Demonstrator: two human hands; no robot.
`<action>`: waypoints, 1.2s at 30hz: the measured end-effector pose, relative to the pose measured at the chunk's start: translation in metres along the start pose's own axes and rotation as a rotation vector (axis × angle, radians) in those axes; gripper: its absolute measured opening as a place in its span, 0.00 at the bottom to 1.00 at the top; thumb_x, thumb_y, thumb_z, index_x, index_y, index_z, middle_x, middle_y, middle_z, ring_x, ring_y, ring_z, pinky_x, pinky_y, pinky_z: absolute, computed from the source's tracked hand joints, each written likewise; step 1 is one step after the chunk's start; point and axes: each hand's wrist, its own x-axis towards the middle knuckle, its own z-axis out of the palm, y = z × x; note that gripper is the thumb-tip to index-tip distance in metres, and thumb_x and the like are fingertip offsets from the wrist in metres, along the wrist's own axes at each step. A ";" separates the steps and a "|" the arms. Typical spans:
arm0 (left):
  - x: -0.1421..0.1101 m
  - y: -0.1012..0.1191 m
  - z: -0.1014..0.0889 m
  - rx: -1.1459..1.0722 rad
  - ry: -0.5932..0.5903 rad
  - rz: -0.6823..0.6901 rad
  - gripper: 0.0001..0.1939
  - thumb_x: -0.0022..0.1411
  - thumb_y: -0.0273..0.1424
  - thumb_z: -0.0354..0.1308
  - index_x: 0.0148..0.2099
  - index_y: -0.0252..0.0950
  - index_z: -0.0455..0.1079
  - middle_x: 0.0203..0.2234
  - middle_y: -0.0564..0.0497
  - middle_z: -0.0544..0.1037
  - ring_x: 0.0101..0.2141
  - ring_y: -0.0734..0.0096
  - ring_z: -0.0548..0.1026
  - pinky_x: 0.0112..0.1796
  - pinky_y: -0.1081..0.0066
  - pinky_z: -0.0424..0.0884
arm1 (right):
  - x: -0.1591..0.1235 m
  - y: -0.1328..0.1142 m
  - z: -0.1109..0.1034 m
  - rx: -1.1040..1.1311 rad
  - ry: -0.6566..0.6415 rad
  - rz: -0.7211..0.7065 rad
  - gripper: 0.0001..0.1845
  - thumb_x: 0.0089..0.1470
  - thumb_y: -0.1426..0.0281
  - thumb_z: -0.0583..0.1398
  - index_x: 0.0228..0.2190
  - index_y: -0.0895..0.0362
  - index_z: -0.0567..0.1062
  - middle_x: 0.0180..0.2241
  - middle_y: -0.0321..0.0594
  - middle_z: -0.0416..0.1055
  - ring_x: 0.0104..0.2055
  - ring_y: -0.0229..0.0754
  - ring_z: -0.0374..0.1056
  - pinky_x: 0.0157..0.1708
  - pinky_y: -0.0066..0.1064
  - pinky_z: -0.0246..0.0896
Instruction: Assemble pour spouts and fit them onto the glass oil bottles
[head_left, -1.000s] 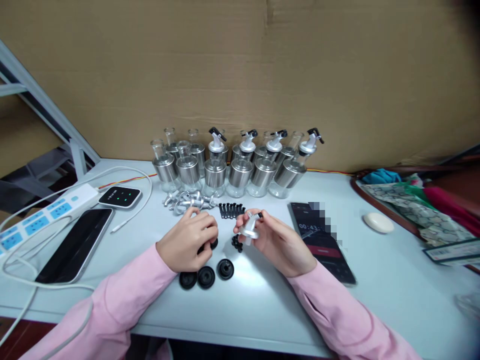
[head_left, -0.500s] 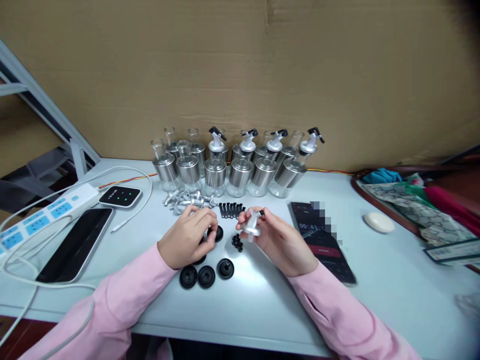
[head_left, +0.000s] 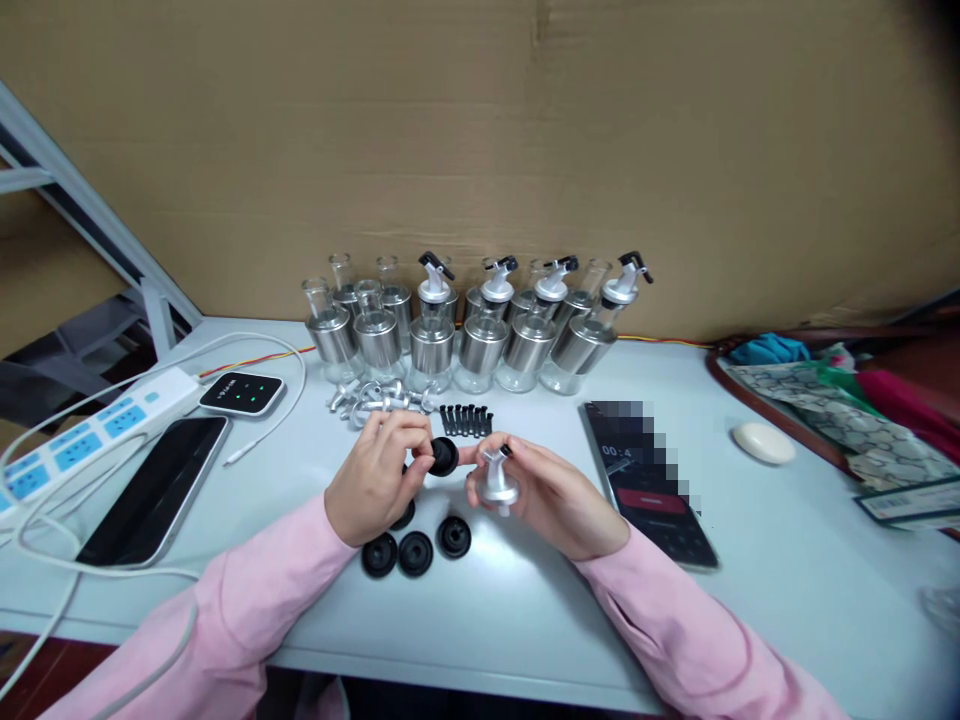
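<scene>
Between thumb and fingers, my left hand (head_left: 380, 476) pinches a round black stopper base (head_left: 444, 457) by its left edge. My right hand (head_left: 559, 490) grips a silver pourer head (head_left: 497, 482) with a small black piece at its top. One right finger reaches toward the black base; whether it touches cannot be made out. Loose black stopper bases (head_left: 415, 553) lie below my left hand, one partly covered by it. Small black levers (head_left: 466, 420) stand in a row beyond my hands. A pile of silver pourer heads (head_left: 375, 398) lies to their left.
Glass bottles with steel sleeves (head_left: 480, 350) stand in rows at the back, several topped with pourers. On the left are a power strip (head_left: 97, 430), a phone (head_left: 154, 490) and cables. To the right lie another phone (head_left: 645, 485) and a white oval object (head_left: 763, 442).
My left hand has lifted a black stopper base off the table and brought it toward my right hand. The silver pourer head has turned more upright and dropped slightly.
</scene>
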 end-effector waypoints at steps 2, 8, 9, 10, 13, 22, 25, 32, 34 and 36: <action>0.000 0.000 0.000 -0.011 -0.005 -0.010 0.05 0.66 0.25 0.39 0.38 0.36 0.54 0.31 0.49 0.66 0.35 0.69 0.66 0.36 0.67 0.63 | -0.001 0.000 0.001 0.007 -0.018 0.013 0.13 0.48 0.60 0.61 0.29 0.59 0.71 0.35 0.41 0.73 0.28 0.40 0.69 0.27 0.29 0.54; -0.002 -0.002 0.001 -0.127 -0.022 -0.024 0.02 0.65 0.26 0.42 0.38 0.36 0.55 0.30 0.50 0.66 0.33 0.69 0.66 0.35 0.67 0.63 | 0.000 0.000 0.000 0.040 0.010 -0.001 0.14 0.47 0.59 0.61 0.28 0.58 0.72 0.32 0.39 0.72 0.27 0.39 0.67 0.28 0.30 0.54; -0.002 -0.002 0.001 -0.152 -0.023 -0.026 0.02 0.65 0.25 0.43 0.38 0.36 0.55 0.30 0.50 0.66 0.33 0.70 0.66 0.35 0.67 0.64 | 0.000 -0.001 -0.001 0.058 0.014 -0.003 0.14 0.47 0.59 0.61 0.28 0.58 0.72 0.32 0.39 0.73 0.26 0.38 0.67 0.28 0.30 0.55; -0.002 -0.002 0.001 -0.172 -0.024 -0.021 0.03 0.64 0.24 0.43 0.39 0.36 0.56 0.30 0.49 0.67 0.32 0.70 0.66 0.34 0.67 0.64 | 0.000 -0.001 -0.001 0.076 0.018 -0.006 0.14 0.47 0.59 0.61 0.27 0.58 0.72 0.32 0.39 0.73 0.26 0.38 0.67 0.28 0.30 0.55; -0.003 -0.002 0.000 -0.193 -0.042 0.013 0.07 0.64 0.22 0.42 0.42 0.36 0.58 0.32 0.49 0.68 0.32 0.71 0.66 0.33 0.69 0.65 | 0.000 -0.003 -0.002 0.092 0.038 -0.027 0.14 0.47 0.59 0.62 0.27 0.58 0.72 0.33 0.40 0.74 0.25 0.37 0.67 0.27 0.29 0.55; -0.001 -0.001 0.002 -0.107 -0.019 0.055 0.07 0.63 0.22 0.48 0.44 0.35 0.60 0.32 0.48 0.75 0.33 0.70 0.72 0.37 0.65 0.66 | 0.001 -0.008 -0.004 0.076 0.100 -0.060 0.13 0.50 0.59 0.58 0.27 0.57 0.72 0.32 0.41 0.75 0.24 0.38 0.67 0.24 0.28 0.56; -0.001 -0.003 0.002 -0.081 -0.024 0.045 0.05 0.64 0.24 0.48 0.43 0.35 0.59 0.32 0.49 0.76 0.31 0.71 0.73 0.38 0.64 0.66 | 0.001 -0.007 -0.004 0.079 0.112 -0.050 0.13 0.50 0.59 0.59 0.27 0.57 0.72 0.32 0.42 0.76 0.25 0.38 0.67 0.26 0.30 0.57; 0.000 -0.001 0.001 -0.036 -0.037 0.073 0.03 0.66 0.27 0.45 0.40 0.35 0.59 0.32 0.47 0.75 0.35 0.70 0.74 0.39 0.64 0.65 | 0.003 -0.005 -0.004 0.103 0.114 -0.047 0.12 0.48 0.60 0.60 0.28 0.58 0.73 0.30 0.40 0.74 0.27 0.41 0.69 0.31 0.33 0.59; 0.001 0.000 0.000 -0.038 -0.044 0.078 0.03 0.66 0.27 0.45 0.40 0.35 0.59 0.32 0.47 0.75 0.34 0.70 0.74 0.39 0.64 0.65 | 0.003 -0.005 -0.004 0.111 0.115 -0.040 0.11 0.49 0.62 0.58 0.28 0.57 0.72 0.30 0.40 0.74 0.28 0.41 0.70 0.31 0.33 0.59; 0.001 0.000 0.000 -0.045 -0.054 0.075 0.02 0.65 0.26 0.46 0.39 0.35 0.59 0.32 0.48 0.75 0.34 0.70 0.74 0.40 0.64 0.65 | 0.004 -0.004 -0.005 0.131 0.129 -0.041 0.09 0.49 0.64 0.57 0.27 0.57 0.71 0.30 0.41 0.75 0.28 0.42 0.70 0.32 0.33 0.59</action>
